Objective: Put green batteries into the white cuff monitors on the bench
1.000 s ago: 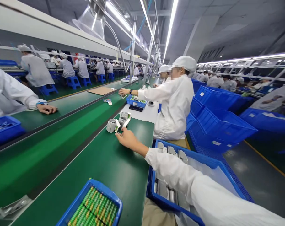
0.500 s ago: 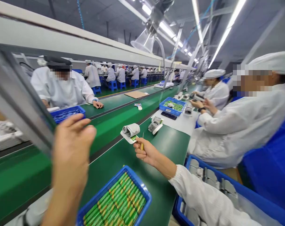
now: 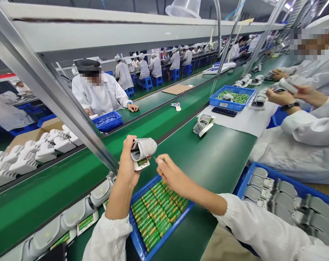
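My left hand (image 3: 128,163) is closed around a wrist blood pressure monitor (image 3: 144,149), its grey cuff curled on top. Green batteries show in the open compartment at the monitor's lower edge. Just right of it, my right hand (image 3: 171,174) is closed on a thin pointed tool (image 3: 154,158); only the tip shows and its kind is hidden. The tip is near the monitor, and I cannot tell whether it touches. Below both hands lies a blue tray (image 3: 164,229) packed with rows of green batteries (image 3: 156,206).
More monitors (image 3: 74,214) stand in a row at lower left. Another monitor (image 3: 204,124) lies on the green bench ahead. A blue crate (image 3: 244,181) of monitors is at right. A slanted metal post (image 3: 72,101) rises at left. Co-workers sit at right and across the belt (image 3: 142,127).
The monitor has passed from my right hand to my left, which was raised and empty. My right hand keeps the thin tool. The view has swung to the right and downward.
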Motion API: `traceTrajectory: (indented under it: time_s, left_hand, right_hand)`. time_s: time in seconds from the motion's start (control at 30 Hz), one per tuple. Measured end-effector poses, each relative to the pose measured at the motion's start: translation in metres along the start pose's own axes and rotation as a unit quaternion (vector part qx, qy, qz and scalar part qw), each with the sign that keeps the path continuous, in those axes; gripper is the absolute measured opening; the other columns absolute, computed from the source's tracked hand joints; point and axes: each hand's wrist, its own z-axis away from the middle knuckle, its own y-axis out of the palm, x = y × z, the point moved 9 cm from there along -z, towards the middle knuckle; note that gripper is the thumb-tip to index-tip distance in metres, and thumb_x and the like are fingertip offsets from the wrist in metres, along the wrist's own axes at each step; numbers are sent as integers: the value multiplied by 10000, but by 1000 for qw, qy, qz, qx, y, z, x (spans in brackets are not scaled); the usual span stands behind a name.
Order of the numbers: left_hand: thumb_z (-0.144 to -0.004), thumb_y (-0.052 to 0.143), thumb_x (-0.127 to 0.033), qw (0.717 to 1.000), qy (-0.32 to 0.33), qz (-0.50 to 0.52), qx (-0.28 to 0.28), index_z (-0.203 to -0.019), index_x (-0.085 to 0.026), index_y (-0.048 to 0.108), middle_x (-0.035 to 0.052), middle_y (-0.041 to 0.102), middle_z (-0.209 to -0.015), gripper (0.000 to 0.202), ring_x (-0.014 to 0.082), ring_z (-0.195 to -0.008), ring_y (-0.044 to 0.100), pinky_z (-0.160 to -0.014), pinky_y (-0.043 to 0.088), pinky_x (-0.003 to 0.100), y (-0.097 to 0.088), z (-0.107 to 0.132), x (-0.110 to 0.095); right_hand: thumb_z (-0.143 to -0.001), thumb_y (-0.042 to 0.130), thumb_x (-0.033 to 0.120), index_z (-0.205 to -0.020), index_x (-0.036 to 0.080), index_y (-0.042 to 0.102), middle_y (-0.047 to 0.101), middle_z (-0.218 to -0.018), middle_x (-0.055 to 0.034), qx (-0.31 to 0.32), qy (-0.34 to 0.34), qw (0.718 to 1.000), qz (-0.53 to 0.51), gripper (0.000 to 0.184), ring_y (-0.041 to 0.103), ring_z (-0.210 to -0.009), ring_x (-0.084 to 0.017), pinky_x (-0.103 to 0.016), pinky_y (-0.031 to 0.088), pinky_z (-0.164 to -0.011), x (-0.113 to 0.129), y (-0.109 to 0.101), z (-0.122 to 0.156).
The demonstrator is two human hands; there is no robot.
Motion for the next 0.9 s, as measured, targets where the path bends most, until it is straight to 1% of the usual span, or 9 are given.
traceTrajectory:
  time_s: [0.07, 0.13, 0.33, 0.4, 0.47, 0.53, 0.6, 0.77, 0.9]
  left_hand:
    - [-749, 860, -638, 1000, 0, -25, 4, -1066, -231, 615, -23, 649, -851, 571, 137, -652, 635, -587, 513, 247, -1, -1, -4]
    - [-711, 888, -622, 999, -14, -46, 14, -1037, -232, 600, -32, 630, -832, 584, 127, -630, 600, -546, 471, 233, 1, 0, -1]
    - [-606, 962, -601, 995, -48, -83, 33, -997, -223, 606, -58, 588, -799, 650, 111, -677, 556, -585, 465, 199, 17, 10, 15]
    - [-602, 959, -568, 996, -50, -80, -5, -986, -220, 627, -57, 610, -792, 616, 123, -680, 563, -579, 471, 203, 17, 12, 15]
    - [-678, 896, -538, 995, -53, -57, -67, -929, -224, 622, -43, 630, -761, 486, 144, -626, 542, -519, 448, 230, 12, 9, 15]
    - [-798, 785, -497, 989, -68, -28, -126, -883, -234, 615, -27, 645, -737, 324, 172, -598, 541, -507, 467, 267, 7, 7, 17]
    - [-875, 706, -439, 984, -90, -16, -151, -869, -241, 616, -26, 648, -724, 218, 181, -588, 542, -532, 499, 285, 5, 5, 20]
    - [-886, 745, -373, 987, -76, -54, -129, -963, -220, 637, -32, 665, -776, 203, 149, -619, 564, -598, 509, 251, 0, 4, 20]
    - [-815, 858, -379, 992, -52, -25, -111, -1009, -192, 621, -19, 686, -836, 359, 133, -690, 610, -609, 470, 218, -6, 4, 31]
  right_hand:
    - [-1138, 374, 448, -1156, 251, 555, 577, -910, -27, -35, -137, 973, 183, 267, 487, -684, -162, -269, 419, -614, 19, -5, 9]
    - [-1141, 340, 349, -1227, 243, 596, 629, -1006, -77, -23, -216, 924, 314, 291, 565, -779, -199, -306, 448, -686, 26, 1, 15]
    - [-1062, 489, 144, -1228, 196, 612, 680, -967, -90, 9, -227, 798, 559, 213, 652, -742, -225, -298, 422, -569, 29, 19, 19]
    - [-1029, 557, 135, -1199, 188, 583, 687, -937, -71, -1, -230, 752, 617, 180, 665, -711, -227, -300, 411, -514, 33, 26, 22]
    - [-1036, 586, 194, -1187, 186, 553, 690, -933, -50, -19, -241, 723, 647, 154, 672, -690, -223, -313, 412, -473, 34, 32, 20]
    - [-1045, 589, 267, -1200, 189, 533, 695, -942, -34, -43, -244, 715, 654, 183, 672, -657, -217, -329, 408, -436, 31, 32, 13]
    - [-1034, 598, 310, -1223, 194, 521, 701, -946, -19, -57, -241, 714, 655, 235, 673, -628, -213, -339, 398, -412, 29, 28, 6]
    - [-961, 667, 281, -1166, 198, 525, 698, -960, -22, -34, -196, 716, 669, 263, 688, -663, -209, -336, 359, -417, 38, 22, 11]
    - [-1026, 514, 134, -1191, 195, 544, 706, -1004, -54, 7, -157, 717, 679, 179, 708, -783, -223, -331, 386, -489, 40, 22, 20]
